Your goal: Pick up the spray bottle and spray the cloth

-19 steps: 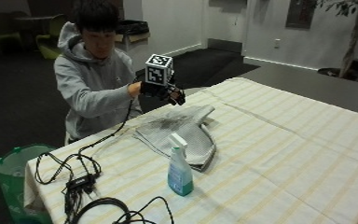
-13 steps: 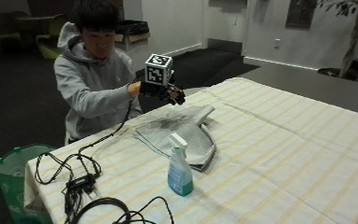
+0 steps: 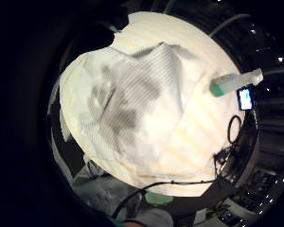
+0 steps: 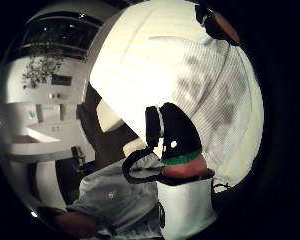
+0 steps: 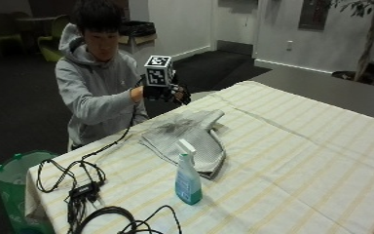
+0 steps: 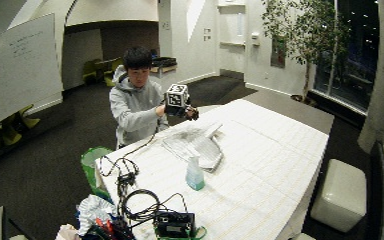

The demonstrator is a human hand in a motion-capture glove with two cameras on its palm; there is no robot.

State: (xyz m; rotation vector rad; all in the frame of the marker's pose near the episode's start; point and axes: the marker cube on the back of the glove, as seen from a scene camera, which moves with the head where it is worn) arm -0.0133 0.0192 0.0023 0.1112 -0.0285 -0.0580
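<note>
Hovering above the surface's point(image 5: 316, 146) near edge, the black-gloved right hand point(image 5: 167, 92) hangs loosely curled, holding nothing; the grey striped cloth point(image 5: 187, 139) lies below, with the translucent blue spray bottle point(image 5: 187, 176) upright just beside it.

Office or lounge space: whiteboard point(image 6: 20, 70) on wall, potted tree point(image 6: 303, 35), dark carpet, cloth-covered table point(image 6: 272, 150), ottoman point(image 6: 338, 195).

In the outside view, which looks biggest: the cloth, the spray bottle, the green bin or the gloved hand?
1. Cloth.
2. Green bin, though the table hides part of it.
3. Spray bottle; it stands nearer the camera, which flatters it.
4. Gloved right hand.
</note>
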